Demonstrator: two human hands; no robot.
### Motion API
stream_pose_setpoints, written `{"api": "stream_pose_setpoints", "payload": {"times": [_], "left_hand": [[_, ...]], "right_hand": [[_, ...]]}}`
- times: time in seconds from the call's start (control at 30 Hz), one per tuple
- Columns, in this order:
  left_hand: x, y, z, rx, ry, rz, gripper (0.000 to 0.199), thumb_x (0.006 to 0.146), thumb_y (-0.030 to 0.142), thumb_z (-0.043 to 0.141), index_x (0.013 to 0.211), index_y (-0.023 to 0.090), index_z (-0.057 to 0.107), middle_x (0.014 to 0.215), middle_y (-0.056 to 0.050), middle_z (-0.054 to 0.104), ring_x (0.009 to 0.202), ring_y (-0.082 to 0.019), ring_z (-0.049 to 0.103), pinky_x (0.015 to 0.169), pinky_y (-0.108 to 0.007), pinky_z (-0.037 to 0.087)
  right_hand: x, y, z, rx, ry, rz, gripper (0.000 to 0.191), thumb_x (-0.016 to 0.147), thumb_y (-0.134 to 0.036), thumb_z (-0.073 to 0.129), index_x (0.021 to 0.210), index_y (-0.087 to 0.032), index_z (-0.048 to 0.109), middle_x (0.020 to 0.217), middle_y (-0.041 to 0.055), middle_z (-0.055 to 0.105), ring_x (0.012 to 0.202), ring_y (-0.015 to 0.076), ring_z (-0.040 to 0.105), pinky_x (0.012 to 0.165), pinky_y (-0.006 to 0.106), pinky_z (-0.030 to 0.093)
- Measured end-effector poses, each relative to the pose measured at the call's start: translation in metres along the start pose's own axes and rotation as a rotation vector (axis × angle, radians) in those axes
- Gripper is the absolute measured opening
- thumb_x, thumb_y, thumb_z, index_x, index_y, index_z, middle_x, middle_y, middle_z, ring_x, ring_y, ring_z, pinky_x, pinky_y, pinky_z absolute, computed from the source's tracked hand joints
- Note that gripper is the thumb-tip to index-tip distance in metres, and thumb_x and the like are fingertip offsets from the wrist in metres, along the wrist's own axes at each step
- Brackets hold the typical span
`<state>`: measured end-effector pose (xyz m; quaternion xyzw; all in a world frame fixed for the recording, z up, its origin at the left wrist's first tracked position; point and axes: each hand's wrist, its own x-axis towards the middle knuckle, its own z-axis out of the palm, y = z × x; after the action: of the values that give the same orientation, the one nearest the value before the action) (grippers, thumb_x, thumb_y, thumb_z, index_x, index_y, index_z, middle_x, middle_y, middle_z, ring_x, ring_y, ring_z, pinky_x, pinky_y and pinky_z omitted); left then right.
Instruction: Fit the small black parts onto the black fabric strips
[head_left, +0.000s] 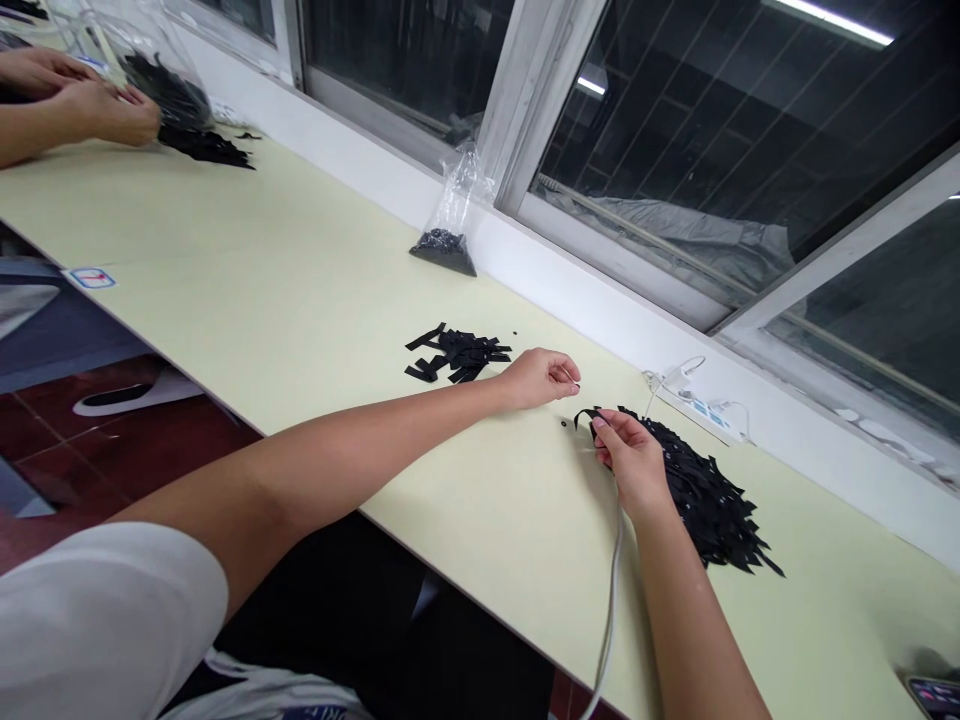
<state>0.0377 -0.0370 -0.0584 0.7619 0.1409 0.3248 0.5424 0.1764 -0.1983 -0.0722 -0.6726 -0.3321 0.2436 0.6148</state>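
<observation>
My left hand is over the table with its fingertips pinched together. A thin pale sliver and a small dark edge show at the fingertips, too small to name. Close by on the right, my right hand grips a black fabric strip, whose free end curls out toward the left hand. Just below the gap between the hands lies a small black ring. A big pile of black strips spreads beside and beyond my right hand. Behind my left wrist sits a smaller pile of black strips.
A clear bag with small black pieces stands against the window ledge. A white power strip lies along the wall; a white cable runs under my right hand. At far left, another person's hands work near a bag and black strips.
</observation>
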Motion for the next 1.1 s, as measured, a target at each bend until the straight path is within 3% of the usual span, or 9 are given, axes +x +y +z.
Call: {"api": "stream_pose_setpoints", "payload": {"times": [0.13,0.37,0.53,0.83,0.97,1.1], "left_hand": [[0.002,0.0,-0.004,-0.044,-0.039,0.023,0.013,0.081,0.023,0.072,0.089,0.013,0.073,0.081,-0.007,0.072,0.074,-0.013,0.062,0.07,-0.027,0.048],[-0.012,0.009,0.007,-0.068,-0.251,0.11,0.015,0.078,0.029,0.075,0.088,0.017,0.074,0.113,-0.008,0.071,0.101,-0.017,0.064,0.088,-0.029,0.047],[-0.016,0.008,0.011,-0.09,-0.318,0.06,0.013,0.08,0.023,0.072,0.09,0.015,0.073,0.09,-0.006,0.072,0.082,-0.013,0.063,0.077,-0.027,0.048],[-0.01,-0.002,0.014,-0.135,-0.236,0.071,0.012,0.079,0.015,0.072,0.09,0.013,0.068,0.086,-0.006,0.071,0.078,-0.012,0.064,0.075,-0.028,0.049],[-0.009,-0.003,0.012,-0.024,-0.181,0.058,0.02,0.082,0.016,0.07,0.101,0.015,0.068,0.093,-0.007,0.073,0.084,-0.014,0.066,0.079,-0.029,0.05],[-0.013,0.003,0.009,0.103,-0.196,0.124,0.013,0.085,0.017,0.065,0.097,0.016,0.07,0.093,-0.005,0.073,0.087,-0.015,0.065,0.081,-0.029,0.048]], "right_hand": [[-0.001,-0.004,-0.001,0.09,0.008,0.08,0.045,0.055,-0.045,0.091,0.09,-0.022,0.074,0.079,-0.0009,0.062,0.065,0.01,0.052,0.049,0.019,0.042],[-0.003,-0.008,-0.003,0.162,-0.102,0.103,0.039,0.059,-0.043,0.09,0.09,-0.025,0.077,0.083,0.0001,0.063,0.072,0.0115,0.053,0.056,0.02,0.046],[-0.003,-0.006,-0.001,0.097,-0.136,0.027,0.036,0.064,-0.044,0.087,0.092,-0.024,0.077,0.079,0.0,0.063,0.068,0.0104,0.05,0.057,0.021,0.044],[-0.003,-0.004,0.001,0.052,-0.094,-0.041,0.044,0.064,-0.045,0.086,0.099,-0.022,0.074,0.08,0.0001,0.061,0.066,0.0105,0.049,0.055,0.022,0.041],[-0.004,-0.005,0.002,0.021,-0.101,-0.074,0.046,0.065,-0.046,0.086,0.1,-0.021,0.072,0.08,0.0001,0.06,0.067,0.0113,0.05,0.055,0.023,0.041],[-0.004,-0.006,0.002,0.009,-0.124,-0.087,0.044,0.067,-0.046,0.084,0.101,-0.021,0.072,0.085,0.0005,0.062,0.067,0.0103,0.05,0.056,0.022,0.041]]}}
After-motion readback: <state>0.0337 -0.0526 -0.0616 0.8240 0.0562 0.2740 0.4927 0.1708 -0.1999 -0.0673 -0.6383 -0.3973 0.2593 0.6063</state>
